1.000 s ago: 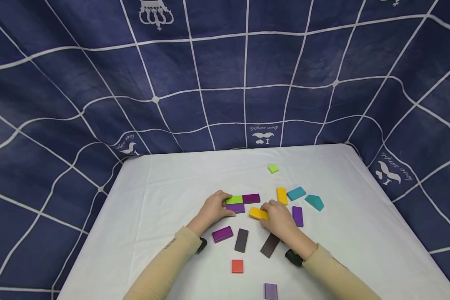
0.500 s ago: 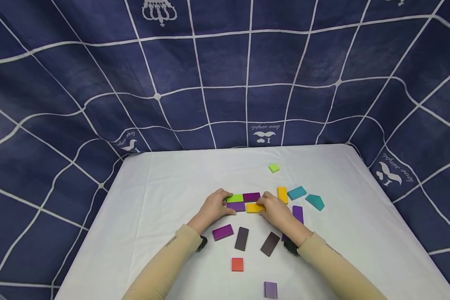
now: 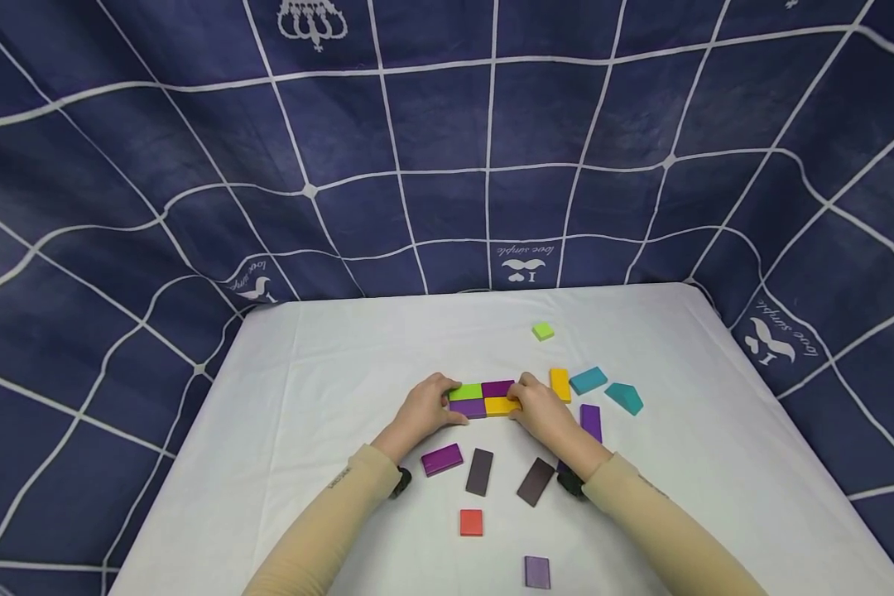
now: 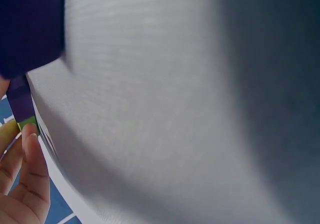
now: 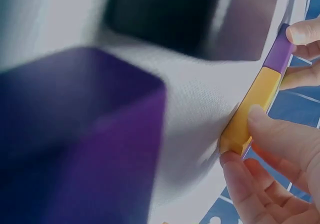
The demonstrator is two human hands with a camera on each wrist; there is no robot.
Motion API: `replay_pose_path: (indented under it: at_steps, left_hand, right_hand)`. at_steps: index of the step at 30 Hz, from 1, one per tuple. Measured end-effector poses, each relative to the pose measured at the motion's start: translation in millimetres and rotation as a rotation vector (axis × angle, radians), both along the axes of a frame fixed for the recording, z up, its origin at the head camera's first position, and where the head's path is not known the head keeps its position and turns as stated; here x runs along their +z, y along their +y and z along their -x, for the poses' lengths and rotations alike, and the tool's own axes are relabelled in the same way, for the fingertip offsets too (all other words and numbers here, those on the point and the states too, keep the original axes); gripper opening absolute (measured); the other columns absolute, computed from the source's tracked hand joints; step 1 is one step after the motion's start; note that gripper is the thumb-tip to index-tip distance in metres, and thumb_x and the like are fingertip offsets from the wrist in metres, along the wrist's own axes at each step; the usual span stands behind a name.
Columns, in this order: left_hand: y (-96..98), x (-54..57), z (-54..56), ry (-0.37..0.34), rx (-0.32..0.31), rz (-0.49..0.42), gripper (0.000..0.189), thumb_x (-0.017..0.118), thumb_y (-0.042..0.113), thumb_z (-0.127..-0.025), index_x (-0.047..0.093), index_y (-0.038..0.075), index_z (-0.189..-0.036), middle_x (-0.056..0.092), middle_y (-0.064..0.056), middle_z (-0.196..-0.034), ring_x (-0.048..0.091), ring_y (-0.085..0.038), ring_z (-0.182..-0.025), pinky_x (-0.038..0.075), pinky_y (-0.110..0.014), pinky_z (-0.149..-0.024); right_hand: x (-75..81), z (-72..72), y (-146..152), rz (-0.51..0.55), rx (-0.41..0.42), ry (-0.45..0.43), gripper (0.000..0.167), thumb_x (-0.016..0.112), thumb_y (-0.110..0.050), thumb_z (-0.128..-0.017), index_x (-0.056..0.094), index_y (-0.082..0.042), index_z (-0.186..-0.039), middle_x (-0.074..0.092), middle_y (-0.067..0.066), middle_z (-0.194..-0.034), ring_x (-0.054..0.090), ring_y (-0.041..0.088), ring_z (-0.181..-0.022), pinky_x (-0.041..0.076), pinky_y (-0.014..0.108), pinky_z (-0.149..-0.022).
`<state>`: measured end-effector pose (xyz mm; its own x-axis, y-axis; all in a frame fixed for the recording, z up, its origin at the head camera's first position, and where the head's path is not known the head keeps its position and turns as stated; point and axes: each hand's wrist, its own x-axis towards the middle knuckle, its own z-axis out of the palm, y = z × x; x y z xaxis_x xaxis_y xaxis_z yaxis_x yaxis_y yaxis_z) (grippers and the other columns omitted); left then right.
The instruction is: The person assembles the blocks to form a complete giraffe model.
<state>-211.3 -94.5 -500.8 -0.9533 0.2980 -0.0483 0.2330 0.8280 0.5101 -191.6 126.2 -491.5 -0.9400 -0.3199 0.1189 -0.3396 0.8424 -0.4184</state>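
Four-part rectangle of flat blocks lies between my hands: a lime green block [image 3: 465,392] and a plum block [image 3: 497,388] behind, a violet block [image 3: 468,408] and a yellow block [image 3: 501,406] in front. My left hand [image 3: 420,415] holds the left end, fingers at the green block and thumb by the violet one. At the right end, my right hand [image 3: 550,420] pinches the yellow block, also seen against the violet block [image 5: 280,51] in the right wrist view. Fingertips partly cover the plum block's right end. The left wrist view catches left fingers [image 4: 34,169] beside the green block.
Nearer lie a magenta block [image 3: 442,459], two dark brown blocks [image 3: 480,472], a red square [image 3: 471,522] and a lilac piece [image 3: 537,572]. Right and behind are another yellow block [image 3: 559,386], teal pieces [image 3: 588,381], an upright-lying purple block [image 3: 591,422] and a small green piece [image 3: 543,331].
My right hand has brought the yellow block left and slightly away from the body, straightening it against the violet and plum blocks. The left hand has stayed in place.
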Motion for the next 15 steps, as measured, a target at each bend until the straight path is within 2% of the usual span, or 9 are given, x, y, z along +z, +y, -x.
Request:
replay_pose_path:
  at_steps: [3,8,11,15]
  left_hand:
    - [-0.3,-0.3,-0.2,-0.003,0.003,0.003,0.069,0.088,0.036,-0.07,0.064,0.007,-0.129,0.062,-0.001,-0.101,0.047,-0.011,-0.077,0.042,-0.025,-0.071]
    - [0.1,-1.2,-0.6,-0.008,0.012,-0.001,0.069,0.088,0.036,-0.071,0.065,0.008,-0.129,0.063,-0.001,-0.103,0.048,-0.011,-0.078,0.043,-0.025,-0.071]
    - [0.7,-0.7,-0.4,-0.01,0.015,-0.001,0.069,0.088,0.035,-0.071,0.065,0.008,-0.129,0.063,-0.001,-0.103,0.048,-0.011,-0.078,0.043,-0.025,-0.071]
    - [1.6,1.3,0.3,-0.016,0.015,-0.002,0.069,0.088,0.035,-0.071,0.064,0.008,-0.129,0.063,-0.002,-0.104,0.049,-0.011,-0.078,0.043,-0.024,-0.071]
  right_hand:
    - [0.6,1.1,-1,-0.01,-0.006,-0.008,0.036,0.082,-0.009,-0.079,0.07,-0.002,-0.112,0.059,0.009,-0.099,0.061,0.023,-0.088,0.057,0.035,-0.087]
    - [4.1,4.4,-2,-0.025,0.001,-0.084,0.065,0.084,-0.016,-0.078,0.057,-0.001,-0.136,0.056,0.017,-0.135,0.056,0.036,-0.119,0.048,0.046,-0.104]
    - [5.7,8.0,-3,-0.017,0.005,-0.152,0.065,0.082,-0.015,-0.08,0.055,0.0,-0.138,0.053,0.017,-0.142,0.053,0.037,-0.128,0.044,0.048,-0.108]
    - [5.2,13.8,-4,-0.024,0.005,-0.194,0.057,0.08,-0.013,-0.082,0.059,0.001,-0.133,0.058,0.016,-0.137,0.055,0.034,-0.127,0.044,0.046,-0.109]
